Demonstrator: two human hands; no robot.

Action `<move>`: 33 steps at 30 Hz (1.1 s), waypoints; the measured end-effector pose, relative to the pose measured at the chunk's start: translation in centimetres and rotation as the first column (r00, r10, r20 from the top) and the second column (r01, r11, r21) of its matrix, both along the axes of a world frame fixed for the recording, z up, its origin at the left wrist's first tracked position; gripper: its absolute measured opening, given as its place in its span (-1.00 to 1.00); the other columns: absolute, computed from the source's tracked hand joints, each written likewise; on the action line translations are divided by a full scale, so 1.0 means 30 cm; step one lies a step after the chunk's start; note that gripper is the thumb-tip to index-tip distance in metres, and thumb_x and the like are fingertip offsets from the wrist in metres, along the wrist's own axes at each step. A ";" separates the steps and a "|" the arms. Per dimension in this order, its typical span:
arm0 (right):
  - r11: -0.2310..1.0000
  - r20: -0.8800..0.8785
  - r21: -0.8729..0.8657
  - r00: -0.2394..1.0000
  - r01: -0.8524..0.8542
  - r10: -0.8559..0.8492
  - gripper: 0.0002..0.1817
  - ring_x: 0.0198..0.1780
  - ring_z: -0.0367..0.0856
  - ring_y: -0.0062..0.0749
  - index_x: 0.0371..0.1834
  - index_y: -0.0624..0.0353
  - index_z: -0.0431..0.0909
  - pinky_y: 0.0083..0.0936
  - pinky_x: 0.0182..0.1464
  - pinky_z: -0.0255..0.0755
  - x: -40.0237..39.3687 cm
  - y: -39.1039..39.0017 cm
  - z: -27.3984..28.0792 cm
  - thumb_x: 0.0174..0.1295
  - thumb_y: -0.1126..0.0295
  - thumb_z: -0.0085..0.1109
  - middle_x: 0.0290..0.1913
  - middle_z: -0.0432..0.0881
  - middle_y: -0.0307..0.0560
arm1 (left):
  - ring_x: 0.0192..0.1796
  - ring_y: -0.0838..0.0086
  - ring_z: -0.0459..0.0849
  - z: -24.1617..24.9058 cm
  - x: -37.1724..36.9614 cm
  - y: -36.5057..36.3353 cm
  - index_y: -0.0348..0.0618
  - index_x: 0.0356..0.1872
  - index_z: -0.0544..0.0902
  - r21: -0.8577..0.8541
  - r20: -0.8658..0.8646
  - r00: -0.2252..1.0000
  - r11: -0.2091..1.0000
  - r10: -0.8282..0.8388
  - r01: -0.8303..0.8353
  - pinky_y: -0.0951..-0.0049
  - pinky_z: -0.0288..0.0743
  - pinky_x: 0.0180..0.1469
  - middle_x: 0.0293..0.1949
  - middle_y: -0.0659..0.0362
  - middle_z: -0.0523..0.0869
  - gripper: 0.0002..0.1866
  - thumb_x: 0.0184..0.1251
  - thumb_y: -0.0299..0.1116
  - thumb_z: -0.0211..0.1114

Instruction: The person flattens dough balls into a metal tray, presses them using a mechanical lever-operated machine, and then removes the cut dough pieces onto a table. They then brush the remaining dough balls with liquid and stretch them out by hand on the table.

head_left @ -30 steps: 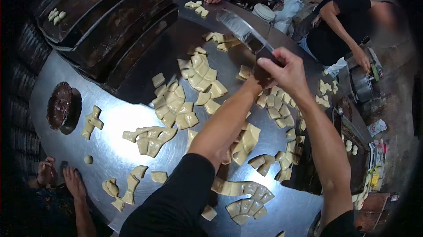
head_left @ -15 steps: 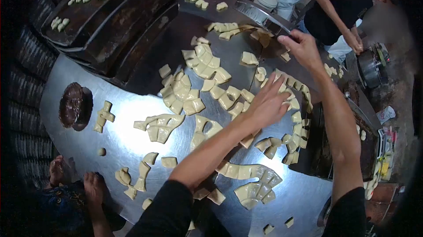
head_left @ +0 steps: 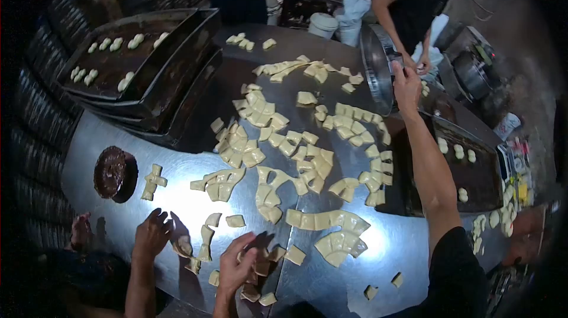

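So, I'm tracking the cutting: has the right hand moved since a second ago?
Yes: the right hand, gripping the metal blade, went from over the curved dough row to beyond it, farther away.

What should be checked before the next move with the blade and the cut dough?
1. Right hand holding the wide shiny steel blade: ok, its fingers are closed at the blade's end.
2. Blade away from the main spread of pale cut dough pieces: ok, it is at the far right edge of the round steel table.
3. Left hand gripping dough at the near edge: cannot tell.
4. Co-worker's hand clear of the blade: ok, it is near left.
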State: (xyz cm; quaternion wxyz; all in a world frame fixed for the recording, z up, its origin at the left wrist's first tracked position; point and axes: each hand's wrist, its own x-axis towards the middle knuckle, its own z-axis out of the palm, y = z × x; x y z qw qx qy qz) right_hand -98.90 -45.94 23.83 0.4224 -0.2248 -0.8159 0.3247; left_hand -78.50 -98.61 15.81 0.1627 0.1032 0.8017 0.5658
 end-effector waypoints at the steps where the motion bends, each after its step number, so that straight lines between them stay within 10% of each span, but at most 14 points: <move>1: 1.000 -0.010 0.004 1.000 0.027 -0.027 -0.53 -0.59 0.54 -0.30 -0.50 0.28 0.56 -0.35 -0.43 0.39 0.065 0.012 0.036 0.25 0.02 0.26 -0.65 0.55 -0.07 | 0.18 0.33 0.58 -0.012 0.024 -0.019 -0.25 0.13 0.59 -0.013 0.073 0.995 0.997 0.072 -0.071 0.36 0.40 0.24 0.11 0.02 0.65 -0.66 0.35 -0.44 0.21; 4: 0.905 -0.226 -0.385 0.969 -0.183 0.099 -0.59 -0.69 0.29 -0.76 -0.56 0.13 0.54 -0.69 -0.66 0.07 0.278 -0.022 0.146 0.32 0.06 0.21 -0.68 0.38 -0.40 | 0.10 0.27 0.64 -0.039 0.061 -0.007 -0.24 0.09 0.62 0.083 0.186 0.964 0.974 0.192 -0.210 0.34 0.45 0.18 0.06 -0.01 0.67 -0.67 0.33 -0.41 0.24; 15: 0.691 -0.421 -0.614 0.899 -0.380 0.120 -0.65 -0.80 0.16 -0.73 -0.48 0.11 0.41 -0.75 -0.77 -0.03 1.173 -0.281 0.380 0.41 0.13 0.08 -0.71 0.33 -0.33 | 0.03 0.44 0.64 0.058 0.121 0.248 -0.30 0.12 0.58 0.057 -0.195 0.980 0.998 0.031 -0.020 0.46 0.46 0.12 0.00 0.05 0.69 -0.69 0.42 -0.43 0.17; 18: 0.626 -0.433 -0.620 0.872 -0.473 0.229 -0.70 -0.81 0.12 -0.73 -0.40 0.17 0.37 -0.73 -0.81 -0.04 1.465 -0.291 0.399 0.46 0.22 -0.07 -0.72 0.30 -0.30 | 0.10 0.38 0.62 -0.001 0.262 0.329 -0.33 0.13 0.56 0.240 0.027 0.998 0.969 0.053 -0.058 0.44 0.48 0.14 0.04 0.09 0.66 -0.68 0.41 -0.44 0.18; 21: 0.557 -0.531 -0.610 0.813 -0.563 0.239 -0.74 -0.83 0.09 -0.72 -0.39 0.20 0.35 -0.71 -0.83 -0.05 1.807 -0.244 0.361 0.46 0.33 -0.18 -0.73 0.27 -0.29 | 0.15 0.23 0.60 -0.038 0.523 0.529 -0.24 0.23 0.46 0.457 0.248 0.968 0.875 0.049 -0.161 0.20 0.46 0.18 0.13 0.00 0.60 -0.45 0.50 0.02 0.00; 23: 0.512 -0.559 -0.676 0.822 -0.530 0.112 -0.74 -0.83 0.07 -0.72 -0.40 0.18 0.35 -0.72 -0.83 -0.06 2.060 -0.214 0.339 0.46 0.34 -0.21 -0.73 0.26 -0.30 | 0.29 0.15 0.46 -0.020 0.716 0.675 -0.16 0.31 0.38 0.600 0.559 0.827 0.719 -0.063 -0.351 0.06 0.36 0.27 0.26 0.04 0.49 -0.28 0.46 0.26 -0.17; 25: 0.996 -0.107 -0.068 0.993 -0.052 0.045 -0.71 -0.83 0.07 -0.72 -0.41 0.13 0.35 -0.72 -0.81 -0.08 2.363 -0.129 0.232 0.48 0.26 -0.19 -0.73 0.25 -0.35 | 0.24 0.12 0.49 0.002 0.920 0.819 -0.14 0.30 0.39 0.730 0.621 0.743 0.531 -0.251 -0.430 0.04 0.35 0.29 0.24 0.06 0.50 -0.29 0.46 0.26 -0.17; 27: 0.631 -0.456 -0.712 0.886 -0.309 -0.081 -0.66 -0.82 0.06 -0.71 -0.41 0.07 0.38 -0.68 -0.78 -0.09 2.647 -0.143 0.245 0.50 0.14 -0.19 -0.73 0.24 -0.41 | 0.22 0.10 0.50 0.091 1.153 0.958 -0.13 0.27 0.44 0.784 0.588 0.720 0.478 -0.369 -0.396 0.02 0.33 0.31 0.18 0.05 0.56 -0.29 0.46 0.27 -0.18; 29: 0.644 -0.386 -0.749 0.894 -0.158 -0.229 -0.63 -0.81 0.06 -0.72 -0.41 0.06 0.39 -0.69 -0.78 -0.09 2.916 -0.105 0.173 0.50 0.09 -0.17 -0.73 0.24 -0.43 | 0.29 0.09 0.45 0.019 1.339 1.064 -0.13 0.31 0.41 0.814 0.577 0.599 0.451 -0.555 -0.366 -0.01 0.30 0.34 0.21 0.00 0.53 -0.27 0.46 0.28 -0.22; 31: 0.628 -0.288 -0.772 0.830 0.093 -0.478 -0.60 -0.80 0.06 -0.73 -0.41 0.04 0.41 -0.69 -0.77 -0.08 3.114 -0.169 0.122 0.50 0.03 -0.16 -0.73 0.24 -0.45 | 0.33 0.07 0.41 -0.018 1.490 1.165 -0.14 0.36 0.35 0.714 0.631 0.576 0.680 -0.520 -0.168 -0.03 0.28 0.35 0.26 -0.04 0.49 -0.26 0.48 0.27 -0.26; 33: 0.402 -0.136 -0.887 0.702 0.228 -0.699 -0.58 -0.80 0.07 -0.75 -0.41 0.04 0.42 -0.71 -0.77 -0.08 3.284 -0.250 0.063 0.49 -0.02 -0.15 -0.73 0.25 -0.46 | 0.32 0.09 0.42 -0.066 1.616 1.243 -0.16 0.35 0.35 0.690 0.679 0.405 0.721 -0.612 -0.067 0.00 0.28 0.35 0.27 -0.04 0.48 -0.28 0.50 0.23 -0.28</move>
